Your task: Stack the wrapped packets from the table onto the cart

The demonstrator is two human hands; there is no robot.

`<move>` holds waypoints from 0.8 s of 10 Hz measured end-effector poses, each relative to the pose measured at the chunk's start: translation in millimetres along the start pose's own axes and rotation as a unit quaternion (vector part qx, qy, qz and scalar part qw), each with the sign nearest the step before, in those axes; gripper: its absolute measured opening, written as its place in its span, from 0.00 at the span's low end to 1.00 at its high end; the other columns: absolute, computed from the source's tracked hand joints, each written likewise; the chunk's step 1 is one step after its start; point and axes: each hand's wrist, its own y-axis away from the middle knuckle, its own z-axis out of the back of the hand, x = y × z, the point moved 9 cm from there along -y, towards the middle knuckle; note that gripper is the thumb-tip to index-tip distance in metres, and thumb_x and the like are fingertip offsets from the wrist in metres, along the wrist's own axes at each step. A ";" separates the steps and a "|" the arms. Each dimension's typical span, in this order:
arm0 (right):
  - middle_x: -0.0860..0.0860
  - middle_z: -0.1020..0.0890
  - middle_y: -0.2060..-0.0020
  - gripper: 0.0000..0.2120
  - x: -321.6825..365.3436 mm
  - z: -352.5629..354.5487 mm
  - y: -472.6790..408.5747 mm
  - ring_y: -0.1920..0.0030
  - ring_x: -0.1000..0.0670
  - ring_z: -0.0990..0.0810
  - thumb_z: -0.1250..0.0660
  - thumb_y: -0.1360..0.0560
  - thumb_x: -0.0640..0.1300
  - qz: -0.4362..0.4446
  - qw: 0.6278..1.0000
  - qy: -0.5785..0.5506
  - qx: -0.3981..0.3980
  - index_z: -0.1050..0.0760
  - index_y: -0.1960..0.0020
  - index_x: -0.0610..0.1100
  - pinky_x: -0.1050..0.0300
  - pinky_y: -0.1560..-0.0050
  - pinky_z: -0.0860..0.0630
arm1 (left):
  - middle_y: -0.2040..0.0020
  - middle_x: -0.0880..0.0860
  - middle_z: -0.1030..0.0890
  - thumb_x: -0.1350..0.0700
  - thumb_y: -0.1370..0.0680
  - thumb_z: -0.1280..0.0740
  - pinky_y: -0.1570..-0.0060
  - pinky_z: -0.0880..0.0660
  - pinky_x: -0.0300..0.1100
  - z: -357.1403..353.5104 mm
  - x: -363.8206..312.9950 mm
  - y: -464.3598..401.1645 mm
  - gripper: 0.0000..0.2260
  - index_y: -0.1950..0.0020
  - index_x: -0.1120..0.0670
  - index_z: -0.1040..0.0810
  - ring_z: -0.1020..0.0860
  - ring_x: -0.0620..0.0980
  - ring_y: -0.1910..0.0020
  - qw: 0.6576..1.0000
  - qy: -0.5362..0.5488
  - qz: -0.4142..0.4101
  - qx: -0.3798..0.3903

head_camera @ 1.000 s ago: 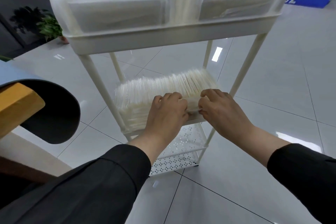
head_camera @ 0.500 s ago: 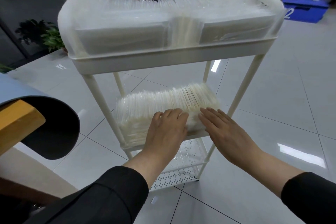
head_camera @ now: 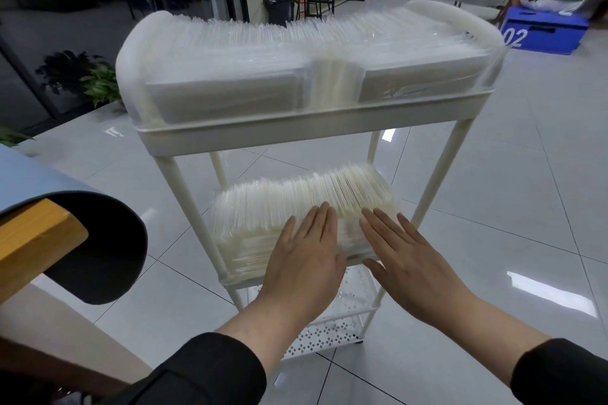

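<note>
nearest, the left hand and right hand are spread flat, fingers straight and gripping nothing, over the front of the wrapped packets standing in a row on the cart's middle shelf (whether the palms press or just hover i cannot tell). to do this well, i'd judge, keep both palms flat and push evenly so the row squares up without slippery wrappers fanning over the front lip. above and beyond, the cart carries a top tray already packed full, while the table edge shows at left.
</note>
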 end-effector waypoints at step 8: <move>0.49 0.39 0.20 0.28 13.3 20.6 8.8 0.20 0.50 0.43 0.48 0.16 0.56 -0.016 0.999 -0.047 -0.017 0.38 0.21 0.42 0.48 0.22 0.40 | 0.18 0.48 0.64 0.35 0.24 0.70 0.26 0.73 0.43 -2.6 14.7 35.1 0.37 0.19 0.53 0.67 0.68 0.44 0.21 0.997 0.024 0.058 0.048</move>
